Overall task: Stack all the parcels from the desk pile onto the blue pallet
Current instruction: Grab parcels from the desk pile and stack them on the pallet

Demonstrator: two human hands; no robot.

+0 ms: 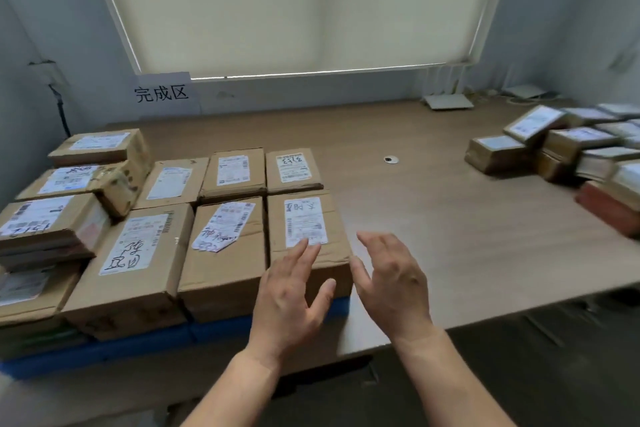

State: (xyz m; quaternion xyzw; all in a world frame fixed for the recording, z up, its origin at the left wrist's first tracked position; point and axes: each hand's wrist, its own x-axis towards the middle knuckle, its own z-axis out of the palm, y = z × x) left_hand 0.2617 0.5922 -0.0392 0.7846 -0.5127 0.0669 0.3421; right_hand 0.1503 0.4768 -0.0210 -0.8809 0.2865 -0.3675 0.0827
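Note:
Several brown cardboard parcels with white labels lie packed in rows on the blue pallet [221,328] at the left of the desk. The nearest right parcel [304,218] sits at the pallet's front right corner. My left hand [291,298] hovers over its near edge, fingers spread, holding nothing. My right hand [391,281] is just to the right of that parcel, open and empty, palm turned toward its side. A pile of parcels [568,149] waits at the desk's far right, partly cut off by the frame edge.
A wooden desk [433,204] spans the view, with a small round cable hole [391,159] in it. A paper sign [161,92] hangs on the back wall under a drawn blind. White devices [448,101] and cables sit at the back right. Dark floor lies at the lower right.

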